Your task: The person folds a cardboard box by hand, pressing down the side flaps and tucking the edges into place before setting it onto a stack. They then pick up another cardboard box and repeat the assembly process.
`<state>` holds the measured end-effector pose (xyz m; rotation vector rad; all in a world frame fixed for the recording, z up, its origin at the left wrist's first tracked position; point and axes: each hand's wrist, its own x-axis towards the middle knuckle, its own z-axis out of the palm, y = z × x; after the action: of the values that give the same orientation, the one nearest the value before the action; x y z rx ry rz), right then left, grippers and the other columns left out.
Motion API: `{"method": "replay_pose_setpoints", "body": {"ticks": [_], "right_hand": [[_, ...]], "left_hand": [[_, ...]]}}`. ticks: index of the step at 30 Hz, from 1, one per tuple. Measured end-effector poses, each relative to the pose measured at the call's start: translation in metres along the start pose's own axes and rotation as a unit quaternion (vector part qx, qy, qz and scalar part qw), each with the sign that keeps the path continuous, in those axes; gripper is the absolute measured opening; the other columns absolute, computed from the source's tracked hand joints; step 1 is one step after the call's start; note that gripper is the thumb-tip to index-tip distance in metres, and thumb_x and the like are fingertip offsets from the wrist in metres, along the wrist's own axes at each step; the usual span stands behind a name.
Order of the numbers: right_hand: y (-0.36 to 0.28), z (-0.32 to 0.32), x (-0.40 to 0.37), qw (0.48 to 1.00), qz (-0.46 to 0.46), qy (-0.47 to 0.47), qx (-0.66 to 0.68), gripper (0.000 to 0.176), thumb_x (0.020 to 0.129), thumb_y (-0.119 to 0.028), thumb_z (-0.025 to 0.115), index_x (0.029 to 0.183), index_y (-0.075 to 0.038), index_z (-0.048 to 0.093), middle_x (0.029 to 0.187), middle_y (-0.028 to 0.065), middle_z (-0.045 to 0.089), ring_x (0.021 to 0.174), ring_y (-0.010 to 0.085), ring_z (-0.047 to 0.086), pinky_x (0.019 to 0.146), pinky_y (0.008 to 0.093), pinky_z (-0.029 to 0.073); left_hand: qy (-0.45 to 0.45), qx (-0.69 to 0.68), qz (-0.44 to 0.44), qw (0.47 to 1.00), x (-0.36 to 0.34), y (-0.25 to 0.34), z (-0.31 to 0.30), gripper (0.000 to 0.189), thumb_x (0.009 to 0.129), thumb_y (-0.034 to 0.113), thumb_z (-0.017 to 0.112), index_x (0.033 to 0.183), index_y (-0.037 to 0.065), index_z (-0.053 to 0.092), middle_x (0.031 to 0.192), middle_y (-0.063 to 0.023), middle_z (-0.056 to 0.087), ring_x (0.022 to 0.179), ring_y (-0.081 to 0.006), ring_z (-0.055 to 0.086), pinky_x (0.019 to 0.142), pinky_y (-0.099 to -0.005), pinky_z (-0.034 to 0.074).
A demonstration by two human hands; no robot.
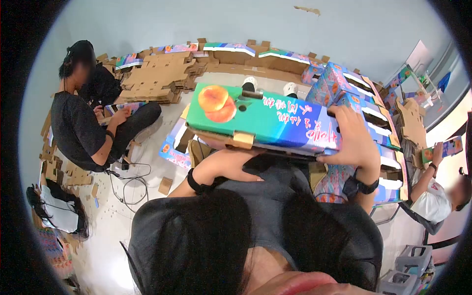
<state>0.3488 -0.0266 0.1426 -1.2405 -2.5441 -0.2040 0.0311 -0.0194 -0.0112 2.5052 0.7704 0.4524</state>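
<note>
A long printed cardboard box point(265, 118), green to blue and purple with peaches and white and red lettering, lies across in front of my lap. My right hand point(356, 140) is closed on its right end, fingers over the top edge and thumb at the lower edge. Under the box's near edge is my left hand point(228, 164), thumb stretched out and apart from the box. Its other fingers are partly hidden by the box. A brown cardboard flap point(243, 139) sticks out at the near side.
Stacked printed boxes point(371, 118) stand to the right. Flat brown cardboard point(157, 73) is piled at the back left. A person point(83, 113) sits at left with a box; another person point(435, 196) at right holds one. A black cable point(130, 189) lies on the floor.
</note>
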Motion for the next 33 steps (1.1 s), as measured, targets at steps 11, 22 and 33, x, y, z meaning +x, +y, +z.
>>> {"method": "replay_pose_setpoints", "body": {"ticks": [11,22,33], "right_hand": [[-0.043,-0.019,-0.026,0.999,0.009,0.039,-0.007,0.1,0.05,-0.037,0.084,0.135,0.0,0.049,0.109,0.0165,0.051,0.103,0.0373,0.049,0.093,0.0457,0.039],[-0.003,-0.001,-0.018,0.995,-0.006,0.086,0.056,0.092,0.05,-0.039,0.085,0.127,0.001,0.054,0.109,0.0179,0.055,0.102,0.0386,0.053,0.09,0.0441,0.042],[-0.007,-0.009,-0.027,0.968,0.0,0.239,-0.073,0.092,0.046,-0.035,0.075,0.13,-0.003,0.057,0.116,0.0159,0.056,0.109,0.0379,0.052,0.098,0.0496,0.038]], "left_hand": [[-0.01,-0.187,0.046,0.981,-0.003,0.03,-0.031,0.062,0.081,0.041,0.076,0.13,0.007,0.06,0.133,-0.0136,0.058,0.126,-0.0282,0.051,0.108,-0.038,0.037],[-0.152,-0.454,0.052,0.876,-0.003,0.005,-0.028,0.057,0.092,0.015,0.064,0.143,0.0,0.043,0.113,-0.0117,0.066,0.091,-0.0131,0.061,0.084,-0.0285,0.048],[-0.176,-0.444,-0.016,0.878,0.002,-0.012,-0.017,0.057,0.1,0.024,0.055,0.146,-0.003,0.033,0.125,-0.0113,0.061,0.113,-0.0172,0.056,0.1,-0.032,0.043]]}}
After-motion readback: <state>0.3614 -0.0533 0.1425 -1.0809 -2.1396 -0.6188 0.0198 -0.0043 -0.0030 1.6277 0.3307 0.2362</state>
